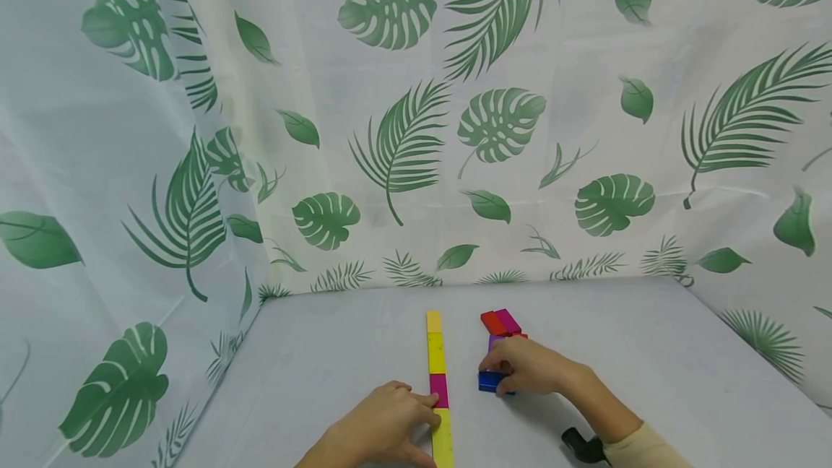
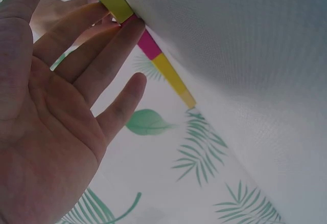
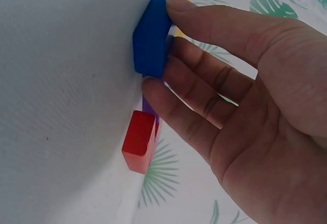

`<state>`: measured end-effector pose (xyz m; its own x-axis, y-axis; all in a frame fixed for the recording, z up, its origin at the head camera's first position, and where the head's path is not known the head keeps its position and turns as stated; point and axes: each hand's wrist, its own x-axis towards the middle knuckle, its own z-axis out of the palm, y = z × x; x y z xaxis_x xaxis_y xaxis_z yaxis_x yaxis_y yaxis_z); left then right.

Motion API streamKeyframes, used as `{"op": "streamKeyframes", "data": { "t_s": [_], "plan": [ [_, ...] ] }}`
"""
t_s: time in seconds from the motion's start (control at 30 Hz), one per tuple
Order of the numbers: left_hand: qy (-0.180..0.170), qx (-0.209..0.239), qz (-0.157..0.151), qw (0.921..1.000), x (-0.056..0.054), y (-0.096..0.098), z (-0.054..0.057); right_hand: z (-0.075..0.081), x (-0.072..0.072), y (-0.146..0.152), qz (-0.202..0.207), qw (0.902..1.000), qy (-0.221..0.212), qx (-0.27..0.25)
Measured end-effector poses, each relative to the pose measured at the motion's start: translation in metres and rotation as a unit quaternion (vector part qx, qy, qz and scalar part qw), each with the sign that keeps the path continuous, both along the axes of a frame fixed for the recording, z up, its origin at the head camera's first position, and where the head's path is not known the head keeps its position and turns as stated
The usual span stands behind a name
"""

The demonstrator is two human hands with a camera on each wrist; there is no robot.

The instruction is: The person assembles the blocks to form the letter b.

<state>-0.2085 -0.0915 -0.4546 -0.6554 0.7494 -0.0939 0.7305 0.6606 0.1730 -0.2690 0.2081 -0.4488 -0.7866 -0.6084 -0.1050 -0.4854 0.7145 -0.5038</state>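
Observation:
A straight row of blocks runs away from me on the table: a long yellow block (image 1: 443, 446) nearest, then a magenta block (image 1: 439, 390), a yellow block (image 1: 435, 354) and a paler yellow one (image 1: 433, 321) at the far end. From the left side, my left hand (image 1: 383, 421) touches the row with its fingertips around the magenta block's near end; its fingers are fairly straight in the left wrist view. To the right of the row, my right hand (image 1: 536, 367) pinches a blue block (image 3: 153, 35) between thumb and fingers. A purple block (image 1: 495, 341) lies partly hidden behind that hand.
Beyond the right hand lie a red block (image 1: 494, 323) and a magenta-pink block (image 1: 508, 321), with another bit of red beside the knuckles. A black object (image 1: 581, 445) sits by the right sleeve. Leaf-print curtains (image 1: 416, 237) enclose the white table (image 1: 364, 338) at back and sides.

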Motion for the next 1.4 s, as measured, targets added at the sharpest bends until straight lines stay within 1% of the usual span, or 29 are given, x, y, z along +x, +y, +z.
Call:
{"op": "streamKeyframes", "data": {
  "t_s": [0.2,0.37,0.5,0.87,1.1,1.17,1.27,1.4],
  "plan": [
    [-0.015,-0.003,0.010,0.9998,-0.001,0.001,-0.001,-0.004,-0.002,-0.002,0.006,0.9998,0.017,-0.001],
    [-0.022,0.000,0.015,0.9996,-0.001,0.000,-0.001,-0.007,-0.003,-0.007,0.021,0.9981,0.058,-0.002],
    [-0.018,-0.001,0.011,0.9998,-0.001,0.000,-0.001,-0.010,-0.004,-0.012,0.029,0.9961,0.083,-0.002],
    [0.003,0.007,-0.010,0.9999,-0.001,-0.001,-0.001,-0.009,0.001,-0.018,0.020,0.9963,0.084,0.003],
    [0.021,0.008,-0.025,0.9994,-0.001,-0.002,0.000,-0.009,0.002,-0.020,0.026,0.9959,0.087,0.003],
    [0.017,0.007,-0.022,0.9996,-0.001,-0.002,0.000,-0.010,0.002,-0.020,0.028,0.9955,0.091,0.005],
    [0.021,0.007,-0.026,0.9994,-0.001,-0.003,0.000,-0.011,0.002,-0.022,0.032,0.9947,0.097,0.006],
    [0.018,0.007,-0.024,0.9995,-0.001,-0.002,0.000,-0.012,0.003,-0.024,0.034,0.9944,0.100,0.003]
  ]
}}
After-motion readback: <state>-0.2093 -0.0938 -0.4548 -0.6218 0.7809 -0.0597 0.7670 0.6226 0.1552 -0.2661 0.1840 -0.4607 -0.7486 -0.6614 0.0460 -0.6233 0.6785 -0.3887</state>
